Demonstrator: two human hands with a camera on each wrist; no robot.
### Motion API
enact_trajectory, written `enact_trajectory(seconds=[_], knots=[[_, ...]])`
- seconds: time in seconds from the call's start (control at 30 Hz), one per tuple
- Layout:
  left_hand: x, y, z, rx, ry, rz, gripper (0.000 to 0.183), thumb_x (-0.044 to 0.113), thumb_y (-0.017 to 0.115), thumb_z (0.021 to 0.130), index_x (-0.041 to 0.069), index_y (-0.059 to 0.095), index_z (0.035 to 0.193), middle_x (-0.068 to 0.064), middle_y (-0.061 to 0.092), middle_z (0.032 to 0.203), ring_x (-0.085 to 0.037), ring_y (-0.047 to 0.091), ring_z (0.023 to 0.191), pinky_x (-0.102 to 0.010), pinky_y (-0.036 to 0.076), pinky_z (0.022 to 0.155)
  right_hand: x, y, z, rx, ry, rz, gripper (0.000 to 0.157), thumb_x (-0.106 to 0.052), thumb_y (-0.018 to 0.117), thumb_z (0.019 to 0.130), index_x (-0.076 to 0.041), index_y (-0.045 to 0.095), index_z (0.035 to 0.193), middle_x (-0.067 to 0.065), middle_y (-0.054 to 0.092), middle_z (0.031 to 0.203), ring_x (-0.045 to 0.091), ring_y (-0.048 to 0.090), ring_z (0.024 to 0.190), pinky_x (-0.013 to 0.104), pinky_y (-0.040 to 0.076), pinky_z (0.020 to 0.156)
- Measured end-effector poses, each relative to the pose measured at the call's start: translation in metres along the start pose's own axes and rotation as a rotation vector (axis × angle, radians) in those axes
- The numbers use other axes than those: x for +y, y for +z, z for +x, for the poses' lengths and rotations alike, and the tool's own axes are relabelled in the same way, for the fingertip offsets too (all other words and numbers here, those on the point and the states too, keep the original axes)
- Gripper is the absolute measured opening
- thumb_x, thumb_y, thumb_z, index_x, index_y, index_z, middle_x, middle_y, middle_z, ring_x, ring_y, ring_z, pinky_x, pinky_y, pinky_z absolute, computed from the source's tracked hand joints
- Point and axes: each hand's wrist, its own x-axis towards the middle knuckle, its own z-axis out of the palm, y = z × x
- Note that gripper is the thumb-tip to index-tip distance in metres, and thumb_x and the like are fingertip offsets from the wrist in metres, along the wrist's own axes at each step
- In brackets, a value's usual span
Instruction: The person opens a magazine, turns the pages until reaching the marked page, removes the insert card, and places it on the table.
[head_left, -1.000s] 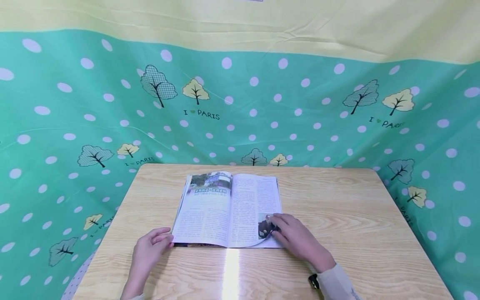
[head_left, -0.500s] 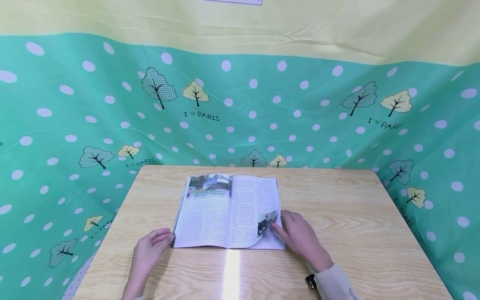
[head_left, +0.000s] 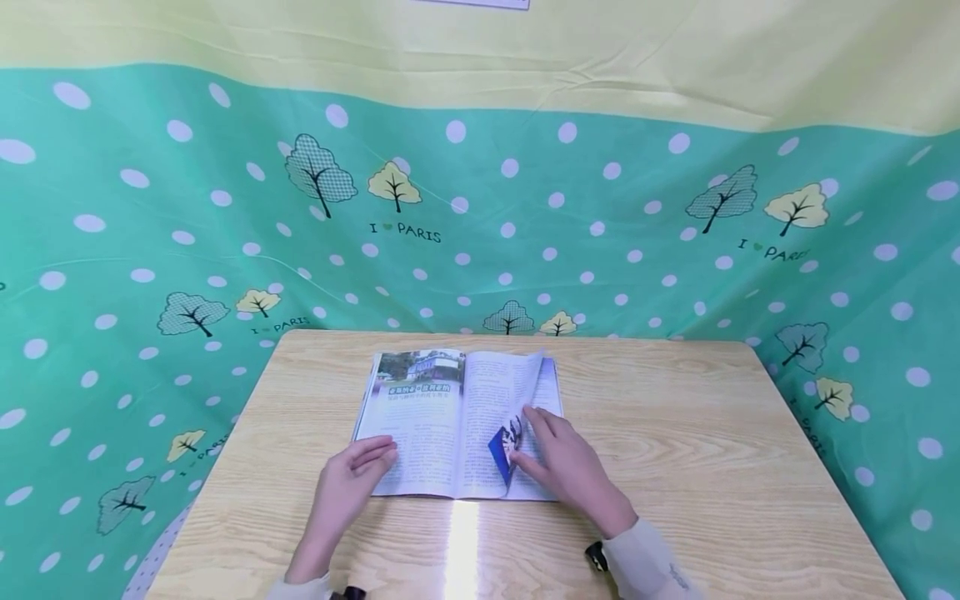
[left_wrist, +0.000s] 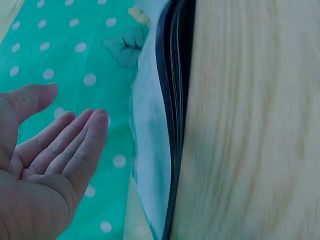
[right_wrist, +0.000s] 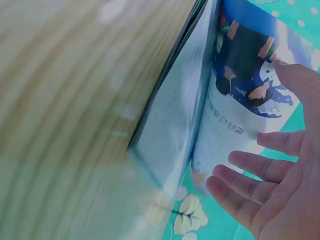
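Observation:
An open magazine (head_left: 420, 450) lies on the table, printed with text columns and a photo of a house at the upper left. Its right-hand leaf (head_left: 508, 400) is lifted and curls toward the middle, with a blue picture (right_wrist: 245, 65) on the underside. My right hand (head_left: 566, 462) is at this leaf; its fingers are extended and the thumb touches the picture. Over the lower left page is my left hand (head_left: 348, 487). In the left wrist view its fingers (left_wrist: 75, 145) look loosely extended, holding nothing, apart from the magazine's edge.
The magazine rests near the middle of a light wooden table (head_left: 675, 417). A green dotted curtain (head_left: 450, 217) with tree prints hangs behind and at both sides. A bright light reflection (head_left: 462, 542) runs down the table's front.
The right-hand leaf has risen from a curled corner and swung leftward, with my right hand following it. My left hand has left the magazine's lower left corner and moved right over the page.

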Motion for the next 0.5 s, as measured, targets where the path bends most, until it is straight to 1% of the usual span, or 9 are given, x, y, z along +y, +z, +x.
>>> enact_trajectory(seconds=[0.1, 0.23, 0.3, 0.37, 0.5], knots=[[0.004, 0.019, 0.002, -0.054, 0.035, -0.061, 0.037, 0.02, 0.077, 0.091, -0.001, 0.069, 0.119, -0.013, 0.072, 0.111, -0.023, 0.071, 0.101, -0.024, 0.057, 0.088, -0.005, 0.002, 0.004, -0.011, -0.021, 0.027, 0.077, -0.048, 0.066, 0.095, -0.008, 0.038, 0.154, 0.02, 0.048, 0.147, 0.036, 0.048, 0.132, 0.051, 0.045, 0.107], [0.008, 0.042, 0.004, -0.146, 0.065, -0.124, 0.037, 0.016, 0.077, 0.089, -0.004, 0.068, 0.119, -0.014, 0.073, 0.108, -0.024, 0.071, 0.099, -0.025, 0.058, 0.086, -0.01, 0.007, 0.008, -0.044, -0.042, 0.064, 0.069, -0.04, 0.065, 0.098, -0.011, 0.038, 0.154, 0.013, 0.045, 0.152, 0.031, 0.045, 0.136, 0.046, 0.042, 0.111], [0.01, 0.052, 0.005, -0.192, 0.06, -0.161, 0.039, 0.015, 0.077, 0.089, -0.007, 0.066, 0.12, -0.017, 0.073, 0.107, -0.027, 0.072, 0.097, -0.028, 0.06, 0.084, -0.011, 0.01, 0.009, -0.055, -0.054, 0.075, 0.066, -0.035, 0.065, 0.099, -0.011, 0.038, 0.154, 0.01, 0.043, 0.154, 0.028, 0.044, 0.137, 0.043, 0.041, 0.112], [0.012, 0.059, 0.005, -0.234, 0.042, -0.201, 0.042, 0.016, 0.077, 0.09, -0.009, 0.064, 0.122, -0.018, 0.073, 0.106, -0.03, 0.072, 0.094, -0.03, 0.06, 0.083, -0.013, 0.012, 0.009, -0.056, -0.075, 0.087, 0.065, -0.03, 0.066, 0.099, -0.009, 0.039, 0.154, 0.01, 0.042, 0.154, 0.027, 0.044, 0.137, 0.043, 0.04, 0.113], [0.013, 0.071, 0.005, -0.288, 0.021, -0.241, 0.044, 0.013, 0.076, 0.09, -0.012, 0.062, 0.123, -0.021, 0.073, 0.102, -0.033, 0.073, 0.086, -0.033, 0.062, 0.078, -0.016, 0.012, 0.01, -0.049, -0.111, 0.105, 0.062, -0.027, 0.066, 0.099, -0.006, 0.041, 0.152, 0.012, 0.042, 0.154, 0.029, 0.044, 0.137, 0.044, 0.041, 0.112]])
